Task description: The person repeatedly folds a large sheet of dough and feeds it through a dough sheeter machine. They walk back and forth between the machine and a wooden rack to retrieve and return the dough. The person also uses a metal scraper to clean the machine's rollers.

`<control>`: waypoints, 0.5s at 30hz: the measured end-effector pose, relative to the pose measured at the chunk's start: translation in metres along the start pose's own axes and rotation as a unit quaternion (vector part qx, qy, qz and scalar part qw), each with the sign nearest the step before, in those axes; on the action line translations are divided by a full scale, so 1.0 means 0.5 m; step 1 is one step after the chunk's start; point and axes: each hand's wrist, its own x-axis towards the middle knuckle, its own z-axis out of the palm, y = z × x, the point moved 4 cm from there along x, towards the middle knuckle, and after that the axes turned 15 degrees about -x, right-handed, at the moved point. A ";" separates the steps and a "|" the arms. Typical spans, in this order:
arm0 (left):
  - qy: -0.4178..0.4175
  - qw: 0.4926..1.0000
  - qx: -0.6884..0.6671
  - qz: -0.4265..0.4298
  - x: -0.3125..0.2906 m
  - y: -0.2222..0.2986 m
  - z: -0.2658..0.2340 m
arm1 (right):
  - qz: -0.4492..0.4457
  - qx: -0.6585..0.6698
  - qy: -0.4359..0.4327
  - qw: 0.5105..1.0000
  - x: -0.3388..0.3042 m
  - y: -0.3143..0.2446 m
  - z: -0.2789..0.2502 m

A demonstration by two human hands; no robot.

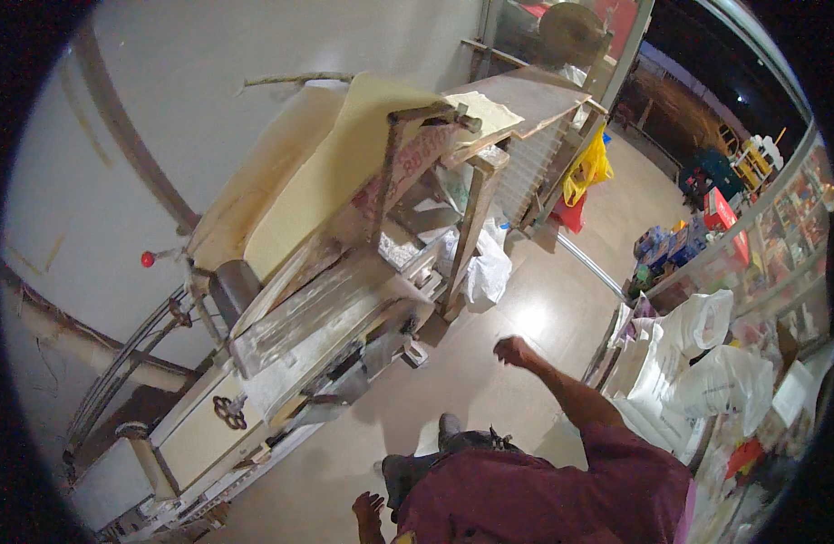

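Note:
Low in the view, my left hand [369, 508] hangs by my dark trousers, fingers slightly bent and apart, holding nothing. My right hand [517, 351] swings out over the floor, its fingers curled in, with nothing visible in them. Both hands are apart from the machine on the left. A wide, pale yellow sheet, apparently dough [313, 181], slopes over this floury roller machine [192, 433]. On the machine are a dark handwheel [228, 412] and a lever with a red knob [148, 259]. Nearest to my right hand are white plastic bags [487, 272] by the wooden frame.
At the right, more white bags [721, 390] and flat white packs stand along glass shelving. A yellow bag [587, 172] hangs from the far end of a slatted wooden table [535, 100]. Colourful packages [675, 243] sit on the floor near the doorway. A pale wall [190, 82] bounds the machine.

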 end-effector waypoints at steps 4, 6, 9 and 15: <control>0.053 0.995 -0.040 -0.080 0.021 0.055 0.129 | -0.094 -0.094 0.150 0.980 0.129 -0.111 -0.256; 0.081 0.992 -0.011 -0.093 0.032 0.069 0.160 | -0.157 -0.101 0.234 0.954 0.175 -0.199 -0.365; 0.023 0.994 -0.071 -0.084 0.073 0.074 0.179 | -0.168 -0.101 0.325 0.925 0.218 -0.308 -0.507; 0.023 0.996 -0.036 -0.073 0.160 0.048 0.331 | -0.165 -0.152 0.519 0.825 0.287 -0.398 -0.816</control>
